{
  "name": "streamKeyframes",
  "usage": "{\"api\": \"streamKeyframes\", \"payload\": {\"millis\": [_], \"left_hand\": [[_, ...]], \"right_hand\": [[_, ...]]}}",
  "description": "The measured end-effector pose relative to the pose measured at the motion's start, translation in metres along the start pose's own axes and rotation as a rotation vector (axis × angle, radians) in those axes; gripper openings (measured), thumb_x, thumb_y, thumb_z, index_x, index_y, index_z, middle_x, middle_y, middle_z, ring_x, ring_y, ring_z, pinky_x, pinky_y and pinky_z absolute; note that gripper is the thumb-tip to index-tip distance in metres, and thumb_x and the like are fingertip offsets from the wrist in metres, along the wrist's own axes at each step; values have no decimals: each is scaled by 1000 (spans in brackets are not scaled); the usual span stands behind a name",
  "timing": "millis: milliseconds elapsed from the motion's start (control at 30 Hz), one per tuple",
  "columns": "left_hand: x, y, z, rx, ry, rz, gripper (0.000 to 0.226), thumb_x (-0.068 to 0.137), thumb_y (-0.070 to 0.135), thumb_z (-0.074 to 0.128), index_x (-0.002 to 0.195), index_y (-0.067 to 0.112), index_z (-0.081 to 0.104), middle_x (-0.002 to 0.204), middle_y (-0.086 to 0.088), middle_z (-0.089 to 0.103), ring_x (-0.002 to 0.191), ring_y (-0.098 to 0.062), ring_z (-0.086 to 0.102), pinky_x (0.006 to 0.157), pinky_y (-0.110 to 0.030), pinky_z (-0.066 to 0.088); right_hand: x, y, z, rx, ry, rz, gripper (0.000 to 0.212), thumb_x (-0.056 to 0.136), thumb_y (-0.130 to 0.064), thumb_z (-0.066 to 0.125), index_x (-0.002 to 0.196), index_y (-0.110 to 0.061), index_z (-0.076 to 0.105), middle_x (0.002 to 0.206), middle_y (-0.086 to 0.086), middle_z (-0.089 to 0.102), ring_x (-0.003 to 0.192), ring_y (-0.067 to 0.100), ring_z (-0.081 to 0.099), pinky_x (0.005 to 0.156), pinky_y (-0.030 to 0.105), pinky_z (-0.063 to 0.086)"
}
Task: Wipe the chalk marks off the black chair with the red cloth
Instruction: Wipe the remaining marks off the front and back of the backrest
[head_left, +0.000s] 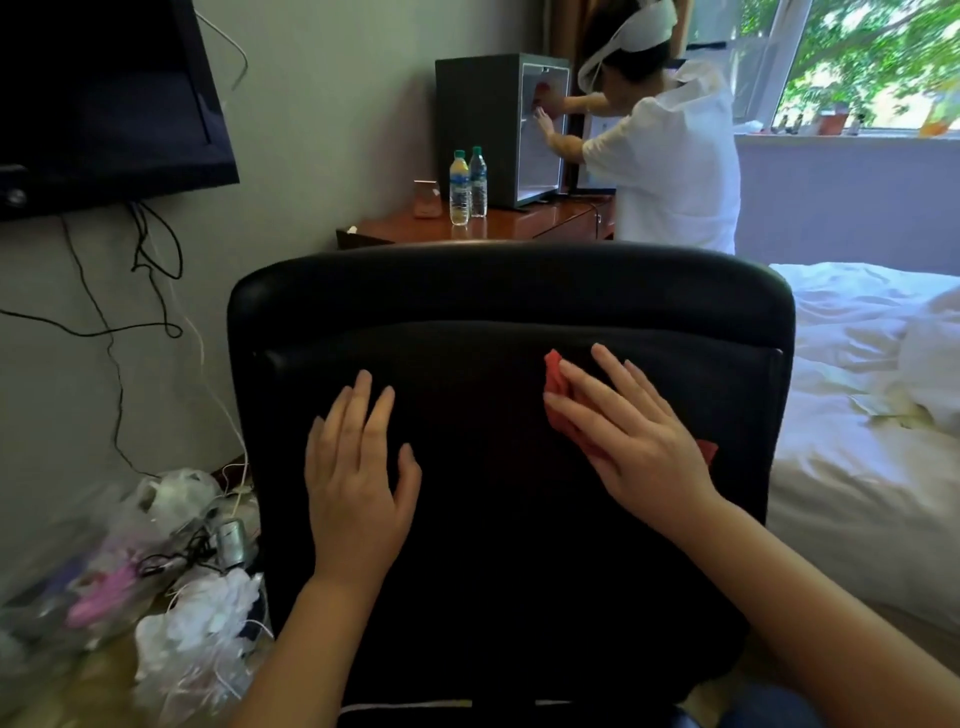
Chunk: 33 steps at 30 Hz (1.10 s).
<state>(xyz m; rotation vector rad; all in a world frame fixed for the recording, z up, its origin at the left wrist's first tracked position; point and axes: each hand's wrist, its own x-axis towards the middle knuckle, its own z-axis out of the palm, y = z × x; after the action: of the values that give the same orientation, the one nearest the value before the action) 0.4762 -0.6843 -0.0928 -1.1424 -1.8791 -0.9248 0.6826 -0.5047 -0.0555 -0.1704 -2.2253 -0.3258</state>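
Your left hand (358, 467) lies flat on the back of the black padded office chair (493, 291). Its fingers are straight and slightly apart, the thumb is out to the side, and it holds nothing. Your right hand (636, 441) is flat too, fingers straight and fanned, and it presses the small red cloth (555, 382) against the chair's back panel. The cloth sits under your right palm and fingers. 1 corner sticks out past your index finger on the side toward your left hand, and another bit shows at the outer edge of the palm. The 2 hands are well apart on the same panel, the right a little higher than the left.

Beyond your fingertips, past the chair's top edge, stands a reddish-brown wooden worktop (519, 221). It carries 2 clear plastic water bottles (460, 189) side by side and a grey mini fridge (483, 124). Another person in a white shirt (675, 166) has both hands at the fridge's front.

Out past your right hand is a bed with rumpled white bedding (857, 405). Out past your left hand a black flat screen (104, 93) hangs on the wall with dark cables (156, 260) trailing down. Below that hand, clear and white plastic bags (171, 499) lie on the floor.
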Motion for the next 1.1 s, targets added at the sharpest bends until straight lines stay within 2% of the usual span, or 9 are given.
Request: {"api": "streamKeyframes", "payload": {"millis": [100, 233, 333, 433, 567, 800, 933, 1033, 1100], "left_hand": [[5, 2, -3, 1, 25, -8, 45, 94, 21, 48, 136, 7, 52, 150, -12, 44, 138, -28, 39, 110, -51, 36], [20, -3, -9, -21, 50, -6, 40, 92, 17, 51, 131, 7, 55, 146, -12, 48, 134, -29, 43, 108, -49, 38], [34, -9, -18, -48, 97, -58, 39, 93, 16, 51, 131, 5, 56, 147, -13, 47, 137, -29, 40, 112, -46, 35], [45, -19, -26, -73, 120, -108, 40, 93, 13, 52, 132, 5, 54, 148, -13, 46, 139, -29, 37, 117, -42, 30], [51, -38, -37, -73, 149, -191, 41, 93, 12, 52, 132, 4, 53, 149, -13, 45, 139, -30, 37, 118, -22, 17], [40, -79, -64, -73, 213, -333, 44, 90, 6, 50, 133, 2, 49, 142, -15, 50, 132, -30, 43, 112, -25, 26], [18, -99, -66, -205, 300, -566, 50, 93, 2, 51, 141, 0, 38, 139, -17, 48, 128, -24, 44, 101, -2, 24], [3, -102, -62, -251, 309, -691, 50, 95, 1, 51, 143, 3, 33, 142, -15, 47, 131, -25, 45, 97, 1, 26], [-8, -101, -59, -230, 272, -697, 49, 97, 4, 49, 143, 8, 34, 142, -11, 46, 131, -23, 45, 104, -12, 33]], "right_hand": [[21, 7, -7, 117, 182, 87, 33, 92, 4, 62, 123, -4, 68, 139, 14, 56, 135, 29, 48, 110, 47, 42], [71, 25, -18, 102, 401, 377, 28, 94, 0, 57, 120, 0, 68, 134, 16, 60, 128, 29, 53, 113, 39, 39], [107, 27, -11, 82, 303, 615, 29, 98, -13, 53, 123, -9, 66, 135, 10, 60, 129, 27, 52, 112, 44, 39], [142, 1, 5, 116, 179, 653, 28, 97, -13, 52, 123, -14, 65, 127, 5, 65, 121, 23, 57, 108, 42, 41], [190, -66, 36, 159, 23, 489, 34, 97, -11, 51, 129, -14, 60, 134, 7, 60, 128, 25, 51, 110, 36, 33], [227, -140, 88, 126, -139, 180, 51, 97, -18, 54, 147, -16, 45, 157, 5, 37, 148, 27, 25, 121, 41, 13], [219, -154, 95, 115, -192, -2, 54, 99, -18, 48, 152, -21, 34, 163, -1, 22, 153, 21, 7, 119, 35, -5], [200, -161, 103, 98, -196, -98, 50, 98, -20, 49, 148, -20, 42, 159, -3, 32, 151, 17, 15, 118, 30, -10], [184, -169, 107, 101, -197, -129, 47, 91, -16, 56, 138, -16, 56, 147, -1, 51, 145, 19, 34, 118, 29, -4]]}}
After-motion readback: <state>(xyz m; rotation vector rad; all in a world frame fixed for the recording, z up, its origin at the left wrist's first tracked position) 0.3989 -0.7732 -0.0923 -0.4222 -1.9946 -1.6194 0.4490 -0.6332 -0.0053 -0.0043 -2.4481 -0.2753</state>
